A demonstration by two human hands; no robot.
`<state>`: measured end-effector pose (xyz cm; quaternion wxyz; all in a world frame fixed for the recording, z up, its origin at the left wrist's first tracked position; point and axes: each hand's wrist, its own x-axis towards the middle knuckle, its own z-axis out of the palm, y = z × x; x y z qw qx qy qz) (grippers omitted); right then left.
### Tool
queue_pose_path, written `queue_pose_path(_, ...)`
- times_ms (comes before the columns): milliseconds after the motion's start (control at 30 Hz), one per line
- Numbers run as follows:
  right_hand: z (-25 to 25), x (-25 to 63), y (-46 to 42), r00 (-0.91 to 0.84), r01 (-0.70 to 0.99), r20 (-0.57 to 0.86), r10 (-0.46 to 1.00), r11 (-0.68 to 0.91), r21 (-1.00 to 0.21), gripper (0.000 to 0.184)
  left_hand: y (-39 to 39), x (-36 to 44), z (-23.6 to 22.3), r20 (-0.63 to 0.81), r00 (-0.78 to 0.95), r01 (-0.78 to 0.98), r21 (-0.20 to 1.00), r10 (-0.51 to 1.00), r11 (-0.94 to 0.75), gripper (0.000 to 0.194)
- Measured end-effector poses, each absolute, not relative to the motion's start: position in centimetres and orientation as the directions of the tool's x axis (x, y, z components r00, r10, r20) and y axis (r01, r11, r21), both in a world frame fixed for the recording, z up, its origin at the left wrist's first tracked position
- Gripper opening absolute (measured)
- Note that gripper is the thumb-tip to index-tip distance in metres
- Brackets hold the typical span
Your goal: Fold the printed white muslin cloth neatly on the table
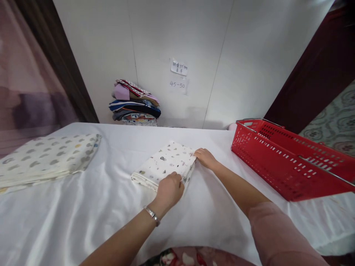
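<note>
A small folded white cloth with little printed figures lies in the middle of the white-covered table. My left hand, with a metal bracelet at the wrist, grips the cloth's near right corner, fingers curled under its edge. My right hand pinches the far right corner of the same cloth. Both hands hold the cloth's right side, which rests flat on the table.
A larger folded spotted cloth lies at the table's left. A red plastic basket stands at the right. A stack of folded coloured clothes sits against the white wall, below a paper note.
</note>
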<state>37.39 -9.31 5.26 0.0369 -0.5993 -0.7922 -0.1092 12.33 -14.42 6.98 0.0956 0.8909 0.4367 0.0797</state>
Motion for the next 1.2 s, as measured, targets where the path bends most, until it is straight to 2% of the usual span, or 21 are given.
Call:
queue_pose_path(167,4.4,37.3,-9.8,-0.274,0.96,0.175,0.946,0.26,0.099,0.021,-15.7,12.8,5.2,0.123,0.683,0.701,0.166,0.72,-0.694,0.022)
queue_pose_path(433,5.3,36.1,-10.4,-0.256,0.966,0.191,0.948,0.255,0.032,0.032,-16.4,12.1,4.1,0.199,0.727,0.63,0.186,0.657,-0.754,0.014)
queue_pose_path(567,6.5,32.6,-11.0,-0.276,0.928,0.369,0.887,0.346,-0.136,0.035,-17.2,11.9,4.1,0.216,0.755,0.6,0.153,0.619,-0.785,0.013)
queue_pose_path(633,6.5,30.5,-11.4,-0.317,0.887,0.396,0.862,0.417,-0.198,0.033,-17.4,11.6,4.1,0.23,0.764,0.586,0.144,0.603,-0.798,0.015)
queue_pose_path(700,5.7,28.7,-11.9,-0.381,0.877,0.292,0.878,0.442,-0.187,0.037,-17.6,10.9,4.0,0.253,0.772,0.561,0.157,0.582,-0.813,0.019)
queue_pose_path(800,3.8,27.5,-12.7,-0.372,0.912,0.104,0.923,0.384,-0.147,0.044,-17.8,9.3,3.9,0.293,0.797,0.479,0.227,0.529,-0.848,0.022)
queue_pose_path(933,2.7,27.9,-13.2,-0.34,0.926,0.07,0.938,0.347,-0.148,0.044,-17.6,6.6,4.1,0.361,0.817,0.331,0.344,0.449,-0.879,0.021)
queue_pose_path(1067,4.1,27.4,-13.8,-0.336,0.914,0.096,0.937,0.349,-0.206,0.041,-15.4,4.1,4.7,0.416,0.718,0.394,0.419,0.558,-0.818,0.026)
queue_pose_path(1200,5.6,24.7,-15.3,-0.36,0.876,0.115,0.926,0.377,-0.302,0.042,-11.5,1.3,4.4,0.484,0.43,0.577,0.502,0.762,-0.644,0.029)
